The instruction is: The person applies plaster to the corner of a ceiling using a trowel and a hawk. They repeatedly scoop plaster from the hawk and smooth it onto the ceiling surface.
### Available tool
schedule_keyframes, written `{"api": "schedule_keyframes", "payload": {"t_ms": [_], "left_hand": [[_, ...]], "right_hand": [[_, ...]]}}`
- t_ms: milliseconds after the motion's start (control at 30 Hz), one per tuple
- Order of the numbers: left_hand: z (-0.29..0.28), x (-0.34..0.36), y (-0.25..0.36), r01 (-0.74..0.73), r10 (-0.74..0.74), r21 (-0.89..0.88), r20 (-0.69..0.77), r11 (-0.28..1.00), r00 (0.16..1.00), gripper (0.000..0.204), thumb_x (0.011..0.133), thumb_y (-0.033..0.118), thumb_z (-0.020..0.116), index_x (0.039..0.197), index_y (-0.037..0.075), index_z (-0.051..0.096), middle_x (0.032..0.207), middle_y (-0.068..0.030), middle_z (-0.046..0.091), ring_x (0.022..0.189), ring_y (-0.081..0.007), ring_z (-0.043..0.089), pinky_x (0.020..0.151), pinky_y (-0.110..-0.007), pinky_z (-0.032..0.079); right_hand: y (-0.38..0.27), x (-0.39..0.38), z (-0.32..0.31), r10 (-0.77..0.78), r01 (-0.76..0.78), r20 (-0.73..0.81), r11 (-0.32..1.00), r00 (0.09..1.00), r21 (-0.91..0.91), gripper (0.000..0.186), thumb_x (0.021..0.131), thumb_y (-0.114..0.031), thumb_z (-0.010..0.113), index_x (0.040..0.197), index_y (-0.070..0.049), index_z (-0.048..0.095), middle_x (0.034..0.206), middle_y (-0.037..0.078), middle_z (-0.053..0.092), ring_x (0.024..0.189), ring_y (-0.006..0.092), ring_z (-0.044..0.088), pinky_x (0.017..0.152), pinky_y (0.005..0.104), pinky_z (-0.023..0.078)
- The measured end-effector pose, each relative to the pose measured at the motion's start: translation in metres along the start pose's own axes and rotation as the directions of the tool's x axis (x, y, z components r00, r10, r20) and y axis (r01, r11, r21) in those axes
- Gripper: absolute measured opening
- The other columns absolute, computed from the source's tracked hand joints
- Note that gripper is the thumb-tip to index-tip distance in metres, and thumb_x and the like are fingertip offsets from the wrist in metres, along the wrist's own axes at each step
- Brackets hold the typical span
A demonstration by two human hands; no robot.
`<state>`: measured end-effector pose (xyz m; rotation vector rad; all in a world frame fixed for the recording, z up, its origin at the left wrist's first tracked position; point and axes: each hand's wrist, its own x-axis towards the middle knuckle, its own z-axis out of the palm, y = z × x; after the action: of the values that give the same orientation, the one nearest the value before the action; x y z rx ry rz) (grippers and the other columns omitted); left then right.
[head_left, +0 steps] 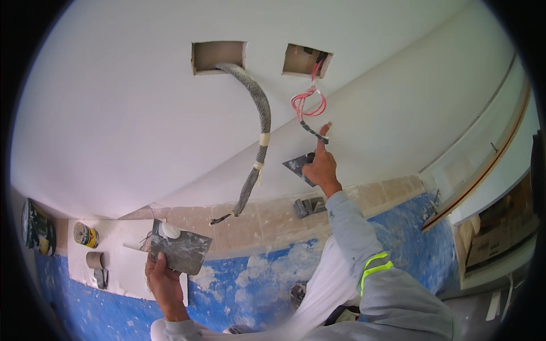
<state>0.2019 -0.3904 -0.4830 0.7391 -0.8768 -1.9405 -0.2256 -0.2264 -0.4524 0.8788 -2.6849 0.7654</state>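
My right hand (320, 165) is raised against the white wall (142, 125). It grips a small putty knife (298, 166), and its index finger points up at a dark cable end below a loop of red wires (307, 102). The wires hang from the right-hand square cut-out (306, 59). A thick grey braided hose (259, 131) droops from the left-hand cut-out (218, 55). My left hand (164, 278) holds a grey plaster board (181, 251) with a white dab of filler (169, 230) and a thin blade on it.
Below lies a blue, white-spattered floor covering (250, 284). A white sheet (122, 250) carries a yellow can (85, 234), a tape roll (94, 260) and a tool. A tan tiled strip (273, 219) runs along the wall's foot. A doorway with a wooden frame (483, 170) is at right.
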Motion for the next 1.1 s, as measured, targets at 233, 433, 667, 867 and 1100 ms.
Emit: {"api": "schedule_keyframes", "payload": {"t_ms": [233, 433, 667, 867, 1100], "left_hand": [[-0.009, -0.006, 0.012, -0.057, 0.057, 0.012, -0.021, 0.998, 0.998, 0.033, 0.099, 0.013, 0.051, 0.127, -0.003, 0.051, 0.116, -0.0136, 0.064, 0.102, -0.0233, 0.065, 0.086, -0.041, 0.056], [0.002, -0.011, 0.008, -0.055, 0.055, 0.009, 0.011, 0.998, 0.998, 0.035, 0.098, 0.013, 0.052, 0.129, -0.004, 0.05, 0.116, -0.0138, 0.064, 0.102, -0.0228, 0.066, 0.086, -0.038, 0.057], [0.008, -0.012, 0.001, -0.138, 0.136, 0.052, 0.048, 0.989, 0.99, 0.032, 0.099, 0.011, 0.05, 0.128, -0.003, 0.051, 0.116, -0.0119, 0.064, 0.102, -0.0197, 0.065, 0.083, -0.036, 0.057], [-0.022, -0.004, 0.009, -0.066, 0.07, 0.117, -0.024, 0.991, 0.997, 0.03, 0.1, 0.015, 0.052, 0.127, 0.002, 0.054, 0.111, -0.0116, 0.067, 0.095, -0.0242, 0.07, 0.076, -0.042, 0.062], [-0.025, 0.004, 0.019, -0.215, 0.235, 0.358, -0.013, 0.908, 0.972, 0.03, 0.098, 0.015, 0.056, 0.122, -0.002, 0.057, 0.098, -0.0062, 0.068, 0.082, -0.0147, 0.067, 0.072, -0.029, 0.056]], "right_hand": [[-0.005, -0.008, 0.019, 0.013, -0.015, 0.023, 0.998, 1.0, 0.06, 0.123, 0.058, -0.004, 0.061, 0.153, -0.011, -0.016, 0.062, 0.016, 0.061, 0.059, 0.0381, 0.061, 0.058, 0.0425, 0.049], [0.003, -0.017, 0.014, 0.004, -0.007, 0.234, 1.0, 0.972, 0.012, 0.124, 0.06, -0.004, 0.06, 0.151, -0.014, -0.024, 0.07, 0.019, 0.064, 0.065, 0.0396, 0.064, 0.063, 0.0422, 0.052], [0.061, -0.026, 0.05, -0.229, 0.176, 0.616, 0.974, 0.754, 0.146, 0.075, 0.069, -0.012, 0.065, 0.138, -0.002, 0.039, 0.076, 0.023, 0.064, 0.069, 0.0405, 0.064, 0.067, 0.0429, 0.051], [-0.055, -0.094, 0.048, -0.362, 0.213, 0.9, 0.925, 0.241, 0.315, 0.046, 0.086, -0.038, 0.067, 0.088, 0.008, 0.064, 0.07, 0.018, 0.062, 0.06, 0.0323, 0.058, 0.063, 0.0413, 0.047], [-0.126, -0.174, 0.032, -0.408, -0.451, 0.897, 0.777, 0.172, 0.44, 0.034, 0.088, -0.026, 0.07, 0.085, 0.005, 0.057, 0.068, 0.005, 0.053, 0.057, 0.0129, 0.049, 0.049, 0.0314, 0.044]]}}
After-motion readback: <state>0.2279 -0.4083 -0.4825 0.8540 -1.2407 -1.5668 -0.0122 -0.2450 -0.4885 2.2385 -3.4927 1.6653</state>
